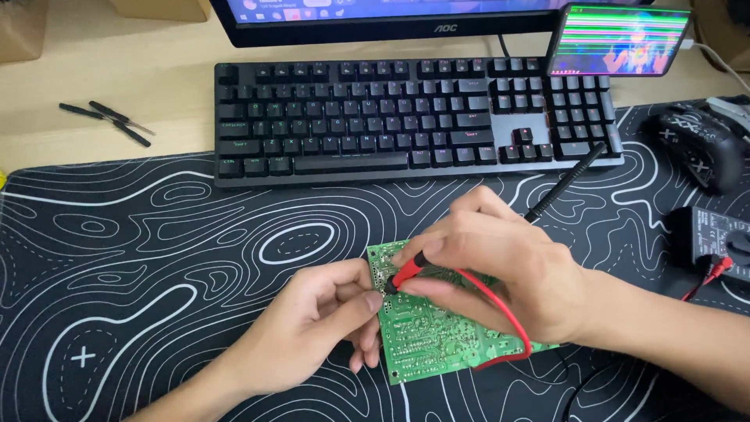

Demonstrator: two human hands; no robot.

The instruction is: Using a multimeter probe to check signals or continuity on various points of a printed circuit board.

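Note:
A green circuit board (430,336) lies on a black desk mat (156,258) with white contour lines. My left hand (320,320) grips the board's left edge, thumb on top. My right hand (500,270) holds two meter probes: a red probe (406,272) with its tip touching the board near the upper left, and a black probe (566,181) that sticks out past my fingers toward the keyboard. A red lead (504,312) loops over the board.
A black keyboard (414,117) sits behind the mat, under a monitor (375,19). A phone (617,39) leans at the right. A black mouse (695,144) and a multimeter (723,246) lie at the right. Small screwdrivers (109,121) rest on the wooden desk at the left.

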